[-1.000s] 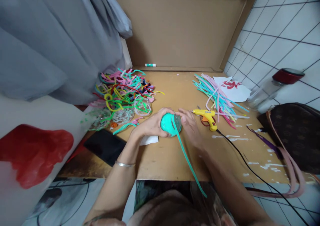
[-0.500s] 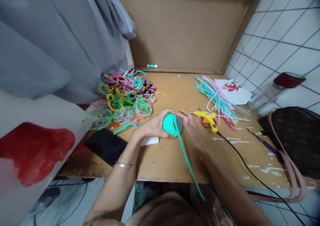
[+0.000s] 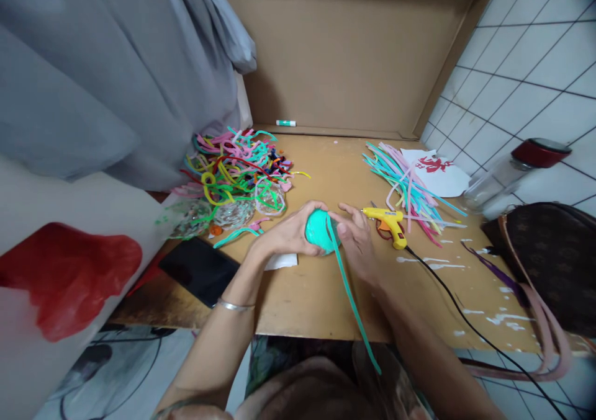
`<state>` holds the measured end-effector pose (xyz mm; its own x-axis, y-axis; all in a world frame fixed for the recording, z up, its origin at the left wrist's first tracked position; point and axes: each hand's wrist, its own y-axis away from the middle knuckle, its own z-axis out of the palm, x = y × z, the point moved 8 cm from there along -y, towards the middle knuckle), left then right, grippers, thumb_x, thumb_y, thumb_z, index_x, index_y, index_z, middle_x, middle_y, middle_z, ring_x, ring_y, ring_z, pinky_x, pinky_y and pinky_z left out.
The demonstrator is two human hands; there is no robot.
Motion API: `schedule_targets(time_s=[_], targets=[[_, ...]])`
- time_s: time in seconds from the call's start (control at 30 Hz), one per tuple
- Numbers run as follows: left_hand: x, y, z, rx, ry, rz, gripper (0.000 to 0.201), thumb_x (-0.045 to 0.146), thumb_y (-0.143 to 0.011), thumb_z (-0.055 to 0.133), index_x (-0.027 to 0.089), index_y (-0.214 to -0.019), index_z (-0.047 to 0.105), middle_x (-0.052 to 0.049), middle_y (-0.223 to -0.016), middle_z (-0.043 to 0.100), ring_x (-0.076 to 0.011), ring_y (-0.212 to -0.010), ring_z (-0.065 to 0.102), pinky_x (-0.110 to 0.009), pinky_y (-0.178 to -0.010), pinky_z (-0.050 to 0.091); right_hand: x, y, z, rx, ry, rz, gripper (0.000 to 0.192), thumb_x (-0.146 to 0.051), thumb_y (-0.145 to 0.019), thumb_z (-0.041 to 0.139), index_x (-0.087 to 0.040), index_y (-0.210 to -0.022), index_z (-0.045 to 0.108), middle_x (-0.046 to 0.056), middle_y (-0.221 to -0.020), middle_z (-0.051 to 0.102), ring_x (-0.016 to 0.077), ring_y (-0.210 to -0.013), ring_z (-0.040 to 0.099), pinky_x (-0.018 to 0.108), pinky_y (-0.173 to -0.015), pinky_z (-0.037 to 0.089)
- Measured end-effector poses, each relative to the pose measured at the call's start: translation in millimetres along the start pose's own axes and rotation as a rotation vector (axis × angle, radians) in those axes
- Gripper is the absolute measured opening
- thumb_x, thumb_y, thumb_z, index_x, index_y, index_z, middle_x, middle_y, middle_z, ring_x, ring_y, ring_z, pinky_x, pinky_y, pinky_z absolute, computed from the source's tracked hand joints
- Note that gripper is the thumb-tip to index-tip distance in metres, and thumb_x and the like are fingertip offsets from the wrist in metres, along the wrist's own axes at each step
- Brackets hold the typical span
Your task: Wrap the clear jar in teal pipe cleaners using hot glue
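A round, clear-looking ball (image 3: 318,231) is largely covered with turquoise pipe cleaner laid in coils. My left hand (image 3: 292,229) is wrapped around its left side, thumb below and fingers over the top. From the ball, a loose length of turquoise pipe cleaner (image 3: 350,296) trails down past the table's front edge. My right hand (image 3: 358,246) rests at the ball's right side with fingers apart, its index fingertip pressing where the strand meets the ball. Just right of that hand lies a yellow glue gun (image 3: 390,223), its nozzle towards my fingers.
A tangled pile of colourful pipe cleaners (image 3: 237,165) lies left, with a black phone (image 3: 200,271) before it. Straight pipe cleaners (image 3: 405,178), a clear bottle with red lid (image 3: 540,153) and a brown bag (image 3: 549,259) are right. The gun's black cord (image 3: 447,296) runs off the front.
My right hand's fingers have spread a little, and its index finger now presses on the turquoise strand at the ball. The ball stays in my left hand, turned slightly.
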<state>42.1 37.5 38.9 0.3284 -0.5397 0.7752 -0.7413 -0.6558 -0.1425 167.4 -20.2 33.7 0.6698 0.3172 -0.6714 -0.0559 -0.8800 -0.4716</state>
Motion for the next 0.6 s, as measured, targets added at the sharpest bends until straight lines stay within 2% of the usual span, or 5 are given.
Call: schedule_targets(time_s=[0.13,0.33,0.5,0.6], targets=[[1.5,-0.3,-0.4,0.008,0.002,0.015,0.074,0.029,-0.057,0.079,0.022,-0.122,0.044,-0.005,-0.112,0.057,-0.0245,-0.101,0.058,-0.040,-0.090,0.049,-0.2,0.3,-1.7,0.017,0.000,-0.014,0.055,-0.058,-0.098,0.027,-0.028,-0.120,0.067,0.009,-0.134,0.055,0.0267,-0.129,0.047,0.051,-0.110,0.036],[3.3,-0.8,1.2,-0.001,-0.020,0.048,0.076,0.028,-0.058,0.080,0.022,-0.124,0.044,-0.008,-0.126,0.054,-0.0283,-0.115,0.055,-0.043,-0.099,0.047,4.7,-1.3,0.7,-0.019,-0.030,0.018,0.050,-0.054,-0.098,0.027,-0.030,-0.119,0.066,0.007,-0.135,0.054,0.0252,-0.131,0.046,0.050,-0.111,0.035],[1.9,-2.1,1.5,0.006,-0.052,0.057,0.077,0.029,-0.059,0.079,0.022,-0.128,0.044,-0.009,-0.128,0.053,-0.0286,-0.117,0.055,-0.044,-0.102,0.045,4.2,-1.2,2.6,-0.038,-0.076,0.033,0.051,-0.053,-0.099,0.027,-0.029,-0.121,0.065,0.008,-0.135,0.054,0.0244,-0.132,0.045,0.047,-0.111,0.036],[1.4,-2.7,1.2,0.007,-0.042,0.057,0.077,0.029,-0.058,0.079,0.021,-0.126,0.045,-0.009,-0.128,0.053,-0.0292,-0.117,0.055,-0.044,-0.101,0.046,-1.5,-0.6,-3.9,-0.002,-0.082,0.011,0.047,-0.050,-0.099,0.030,-0.028,-0.119,0.066,0.007,-0.132,0.055,0.0237,-0.131,0.046,0.046,-0.110,0.037]])
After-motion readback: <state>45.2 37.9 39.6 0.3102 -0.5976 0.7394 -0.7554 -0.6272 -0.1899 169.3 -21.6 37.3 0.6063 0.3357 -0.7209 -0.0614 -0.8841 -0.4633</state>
